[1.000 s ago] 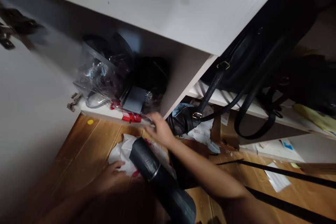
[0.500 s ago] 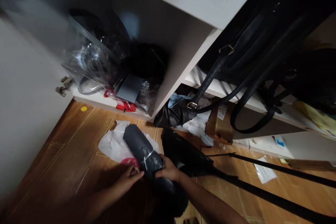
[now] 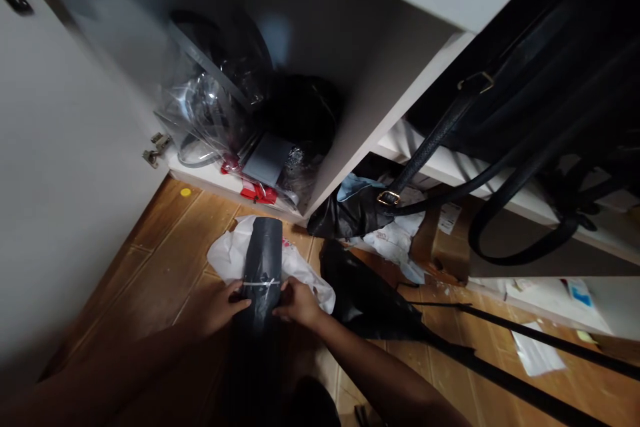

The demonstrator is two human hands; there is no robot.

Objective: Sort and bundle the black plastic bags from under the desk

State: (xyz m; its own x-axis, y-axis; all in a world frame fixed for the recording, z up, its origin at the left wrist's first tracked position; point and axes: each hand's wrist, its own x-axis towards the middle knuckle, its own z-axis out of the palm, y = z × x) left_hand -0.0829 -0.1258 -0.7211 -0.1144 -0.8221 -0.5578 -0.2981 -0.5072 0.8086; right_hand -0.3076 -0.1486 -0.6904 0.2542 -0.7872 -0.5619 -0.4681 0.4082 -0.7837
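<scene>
A dark grey roll (image 3: 264,250), wrapped round by a thin white tie (image 3: 261,283), points away from me over the wooden floor. At its left side, level with the tie, my left hand (image 3: 220,307) has fingers and thumb closed on the edge. My right hand (image 3: 300,305) grips the opposite edge, fingertips close to the tie's end. Beneath and beyond the roll lies a crumpled white plastic bag (image 3: 227,253) with pinkish-red print. The near end of the roll fades into shadow. Just right of my right hand rests a black bag (image 3: 367,293) with long straps.
An opened white cabinet (image 3: 395,117) stands ahead, holding a clear plastic bag (image 3: 205,107) and a red item (image 3: 257,192). Black handbag straps (image 3: 435,137) hang down from a shelf on the right. A cardboard box (image 3: 450,247) and white paper (image 3: 537,349) lie low on the right.
The roll has turned from slanting left to nearly straight ahead. My left hand has moved from near the tie's front to the roll's left edge. The view has shifted left.
</scene>
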